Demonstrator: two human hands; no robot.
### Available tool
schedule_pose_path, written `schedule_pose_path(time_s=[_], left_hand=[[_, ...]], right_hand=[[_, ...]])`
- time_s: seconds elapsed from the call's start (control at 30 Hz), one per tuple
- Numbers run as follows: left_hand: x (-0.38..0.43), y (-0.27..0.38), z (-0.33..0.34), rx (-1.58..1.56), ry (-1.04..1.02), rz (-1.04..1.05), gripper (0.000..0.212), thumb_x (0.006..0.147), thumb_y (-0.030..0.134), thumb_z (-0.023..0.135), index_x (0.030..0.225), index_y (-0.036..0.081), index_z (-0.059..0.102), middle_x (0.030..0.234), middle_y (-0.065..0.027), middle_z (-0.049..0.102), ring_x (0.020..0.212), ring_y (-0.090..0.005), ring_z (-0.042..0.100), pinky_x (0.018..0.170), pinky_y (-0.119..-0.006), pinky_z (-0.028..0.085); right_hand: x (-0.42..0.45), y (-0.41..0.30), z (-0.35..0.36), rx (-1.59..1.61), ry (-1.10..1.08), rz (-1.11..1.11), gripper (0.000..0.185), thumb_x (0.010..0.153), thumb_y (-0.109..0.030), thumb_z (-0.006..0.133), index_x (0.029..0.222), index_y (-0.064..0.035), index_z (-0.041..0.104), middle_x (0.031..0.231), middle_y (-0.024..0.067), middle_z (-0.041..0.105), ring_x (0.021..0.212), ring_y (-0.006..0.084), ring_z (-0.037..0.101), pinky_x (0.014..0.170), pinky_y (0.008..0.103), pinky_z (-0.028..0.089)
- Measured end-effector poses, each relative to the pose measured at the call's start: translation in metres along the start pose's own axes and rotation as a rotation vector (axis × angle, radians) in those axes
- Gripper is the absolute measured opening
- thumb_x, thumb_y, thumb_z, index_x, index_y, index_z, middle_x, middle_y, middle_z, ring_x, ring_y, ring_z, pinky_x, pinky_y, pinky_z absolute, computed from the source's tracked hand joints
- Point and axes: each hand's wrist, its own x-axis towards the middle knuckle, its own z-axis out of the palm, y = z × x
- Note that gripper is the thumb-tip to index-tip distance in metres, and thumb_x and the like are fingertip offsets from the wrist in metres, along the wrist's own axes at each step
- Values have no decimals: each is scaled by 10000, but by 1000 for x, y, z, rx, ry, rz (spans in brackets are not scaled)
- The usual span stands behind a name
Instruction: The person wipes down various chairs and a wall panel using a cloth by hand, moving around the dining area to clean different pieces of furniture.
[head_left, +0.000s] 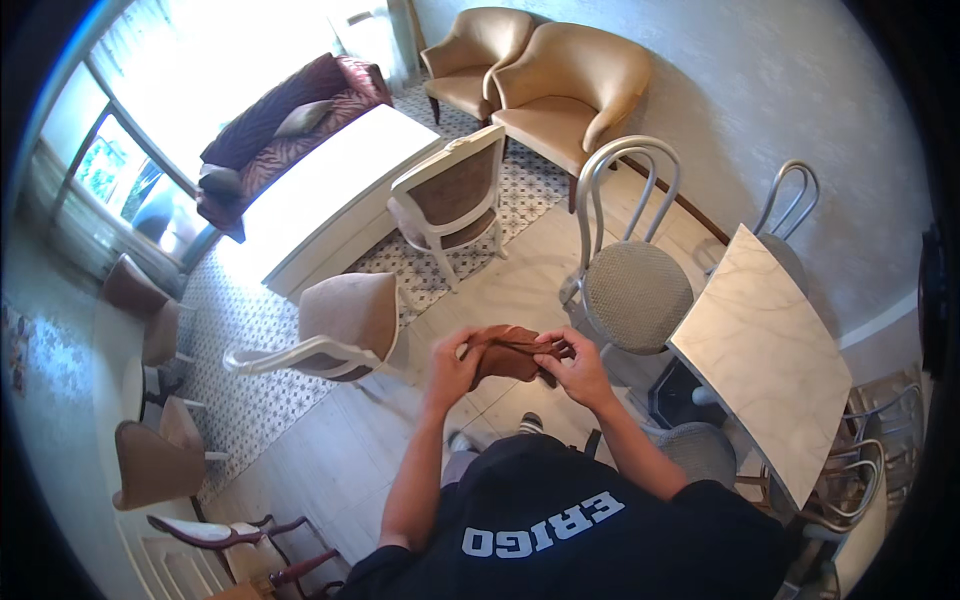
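A brown cloth (507, 360), folded and creased, hangs in the air in front of my chest. My left hand (453, 367) pinches its left end between thumb and fingers. At the other end, my right hand (574, 366) grips a bunched edge with thumb and fingertips. The cloth spans the gap between both hands, with a small loose corner hanging below the right one. Below it are the tiled floor and my feet, one in a striped slipper or shoe (531, 423).
A marble-look table (772, 345) stands at my right, with a silver chair (637, 296) beside it. Ahead to the left are cushioned white-framed chairs (351, 311) and a long white table (345, 180). Tan armchairs (574, 90) line the back wall; a patterned sofa (300, 127) sits by the window.
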Motion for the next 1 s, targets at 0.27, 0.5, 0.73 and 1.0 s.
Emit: schedule_pose_path(time_s=[0.27, 0.5, 0.73, 1.0], left_hand=[[169, 19, -5, 36, -409, 291, 145, 886, 51, 674, 1003, 56, 759, 917, -123, 758, 860, -286, 745, 788, -358, 557], [322, 26, -3, 225, -654, 714, 129, 877, 169, 714, 979, 93, 730, 948, -112, 733, 885, -356, 702, 766, -427, 557], [428, 42, 35, -110, -934, 774, 164, 894, 163, 694, 1027, 78, 739, 933, -131, 703, 874, -367, 686, 779, -429, 549], [484, 77, 199, -21, -1113, 1149, 463, 904, 303, 743, 1294, 72, 650, 1183, -140, 686, 1150, -351, 629, 986, -444, 503]], right_hand=[[106, -23, -40, -413, 123, -186, 541, 822, -242, 866, 1271, -48, 632, 1057, 92, 640, 999, 242, 622, 909, 379, 504], [231, -25, -27, -246, 64, 44, 370, 874, -180, 776, 1194, -17, 685, 948, 113, 707, 880, 240, 695, 856, 403, 547], [252, 0, -69, 648, 204, 113, 470, 1006, -459, 664, 1089, 1, 716, 936, 57, 730, 772, 118, 654, 686, 247, 526], [283, 91, -68, -757, 892, -62, 468, 950, -358, 707, 1286, -43, 624, 1163, 100, 689, 1080, 180, 651, 900, 326, 553]])
